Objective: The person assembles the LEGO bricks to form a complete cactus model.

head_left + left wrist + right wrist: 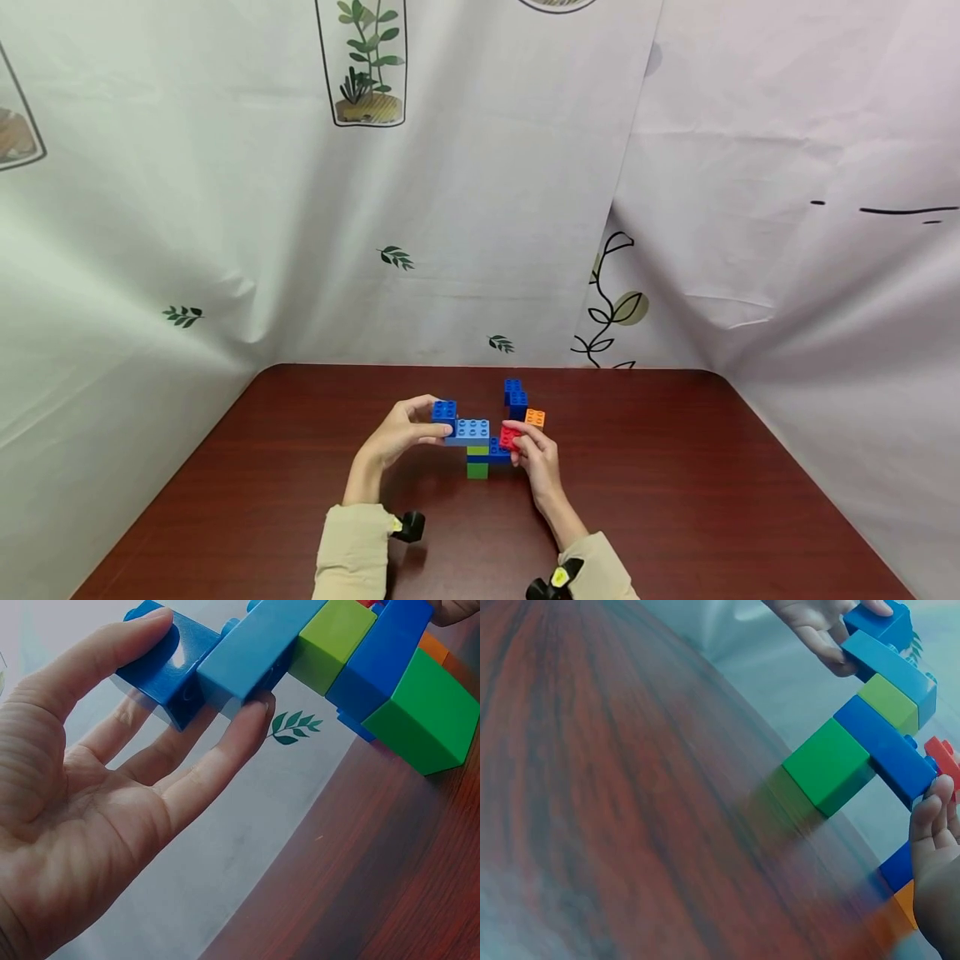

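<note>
In the head view, my left hand (399, 437) grips a dark blue brick (444, 411) at the left end of a stepped build. In the left wrist view, the thumb presses that brick while fingers reach under the light blue brick (262, 649) beside it. Below the light blue brick come a lime brick (337, 641), a long blue brick (382, 656) and, at the bottom, a green brick (427, 712) on the table. My right hand (542, 467) pinches a red brick (509, 437) at the right end of the long blue brick, fingertips right beside its studs.
Behind the right hand, an orange brick (535, 417) and two dark blue bricks (517, 403) stand on the brown table (645, 467). A white patterned cloth (480, 208) hangs behind the table's far edge.
</note>
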A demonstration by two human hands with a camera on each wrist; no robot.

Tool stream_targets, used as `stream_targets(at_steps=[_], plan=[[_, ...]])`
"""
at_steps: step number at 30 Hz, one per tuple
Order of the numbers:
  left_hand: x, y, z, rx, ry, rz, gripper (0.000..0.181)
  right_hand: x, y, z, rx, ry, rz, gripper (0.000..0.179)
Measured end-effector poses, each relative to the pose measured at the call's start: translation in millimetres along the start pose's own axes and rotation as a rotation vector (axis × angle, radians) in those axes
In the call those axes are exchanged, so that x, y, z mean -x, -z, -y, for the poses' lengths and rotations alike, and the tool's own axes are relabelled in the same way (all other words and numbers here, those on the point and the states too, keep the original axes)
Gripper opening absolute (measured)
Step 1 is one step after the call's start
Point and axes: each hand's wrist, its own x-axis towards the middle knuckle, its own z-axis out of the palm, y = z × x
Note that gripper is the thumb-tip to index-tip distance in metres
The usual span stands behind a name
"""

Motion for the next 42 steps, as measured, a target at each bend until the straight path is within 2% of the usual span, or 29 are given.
stream_targets(at_steps=[6,11,24,28,35,38,42], plan=[[-0.5,0.0,1.0,0.004,0.003,-0.001,0.044,0.5,-1.9,1.5,0.032,-0.017,0.028,0.031],[-1.2,0.4,2.3,0.007,-0.001,0.004,0.042,0.7,-2.2,0.5,0.053,-0.038,0.021,0.029],[-0.9,0.9,2.1,0.034,0.002,0.018,0.043,-0.8,-2.1,-3.0,0.128,-0.026,0.011,0.026],[-1.4,1.1,2.1,0.034,-0.001,0.018,0.043,-1.4,-1.0,-3.7,0.146,-0.056,0.019,0.027],[-0.9,1.7,1.8,0.027,-0.004,0.019,0.043,0.4,-1.6,-1.7,0.077,-0.102,0.04,0.032],[-0.5,1.9,1.7,0.027,-0.003,0.018,0.042,1.0,-2.1,-0.9,0.049,-0.083,0.048,0.034],[0.2,1.9,1.8,0.026,-0.004,0.018,0.041,1.9,-1.5,-2.3,0.077,-0.03,0.051,0.034]])
